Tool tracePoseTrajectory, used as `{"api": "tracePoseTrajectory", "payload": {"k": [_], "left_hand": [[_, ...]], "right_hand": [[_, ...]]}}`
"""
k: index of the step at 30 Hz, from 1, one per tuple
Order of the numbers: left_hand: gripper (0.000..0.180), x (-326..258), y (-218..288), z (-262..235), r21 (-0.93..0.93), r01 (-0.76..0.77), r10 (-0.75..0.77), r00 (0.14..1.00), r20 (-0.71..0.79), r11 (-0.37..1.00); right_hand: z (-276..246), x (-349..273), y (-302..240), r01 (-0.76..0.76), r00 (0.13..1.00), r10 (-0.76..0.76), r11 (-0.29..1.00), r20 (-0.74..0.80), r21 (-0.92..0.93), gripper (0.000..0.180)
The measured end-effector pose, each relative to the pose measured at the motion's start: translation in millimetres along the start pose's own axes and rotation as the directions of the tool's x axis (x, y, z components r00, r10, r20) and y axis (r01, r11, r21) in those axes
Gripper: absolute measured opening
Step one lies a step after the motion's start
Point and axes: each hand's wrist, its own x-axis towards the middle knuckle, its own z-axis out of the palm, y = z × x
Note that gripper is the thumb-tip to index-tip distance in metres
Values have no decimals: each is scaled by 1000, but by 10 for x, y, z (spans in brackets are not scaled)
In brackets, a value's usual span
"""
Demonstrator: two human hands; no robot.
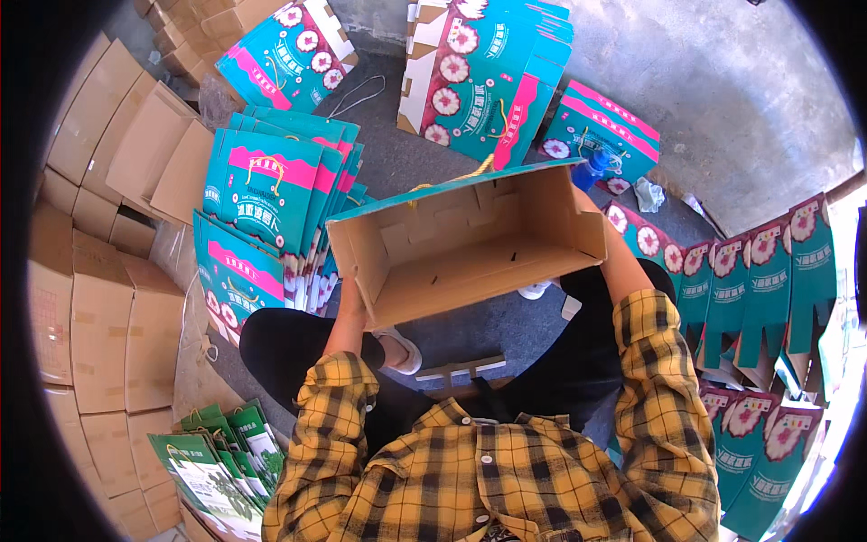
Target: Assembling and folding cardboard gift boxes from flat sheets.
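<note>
At the centre of the view the person holds an open cardboard box [470, 239], brown inside with a teal outer face and a yellow cord handle at its 12 o'clock edge, tilted so its hollow faces the camera. The left hand [350, 298] grips the box's lower left corner at about 8 o'clock, and the right hand [603, 237] presses its right end wall at about 3 o'clock; the hands are well apart, one at each end, both clamped on the box, though the fingers are mostly hidden behind the cardboard. Both forearms come out of yellow-and-black plaid sleeves [506, 470] at 6 o'clock. At 9 to 10 o'clock from the box stands a fanned stack of flat teal cartons [271, 194] with pink bands. At 12 o'clock lies another pile of teal cartons with pink-and-white flower prints [483, 77], and a single folded one [284, 54] sits at 11 o'clock. At 3 to 5 o'clock a row of flat teal blanks [768, 280] leans along the edge. Plain brown cardboard boxes [99, 307] fill 9 o'clock, and green printed paper bags [221, 461] lie at 7 o'clock. All rest on a grey concrete floor [722, 99].
</note>
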Motion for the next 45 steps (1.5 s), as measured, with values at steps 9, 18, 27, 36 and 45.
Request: {"api": "tracePoseTrajectory", "payload": {"k": [9,18,27,36,45], "left_hand": [[58,28,108,320,17,95,-92,987,-133,995],[55,90,87,224,741,-122,206,978,-23,660],[82,-31,314,414,946,-150,26,988,149,287],[76,-26,262,318,928,-119,8,992,124,352],[55,-174,377,235,880,-7,127,990,-61,475]], "right_hand": [[-805,963,594,-199,978,210,886,-21,-418,79],[-70,645,622,396,789,-261,-474,555,-786,28],[57,861,716,251,963,-69,-133,262,-959,52],[-81,915,514,-150,987,154,743,-51,-652,102],[-403,975,550,82,988,85,435,132,-896,76]]}}
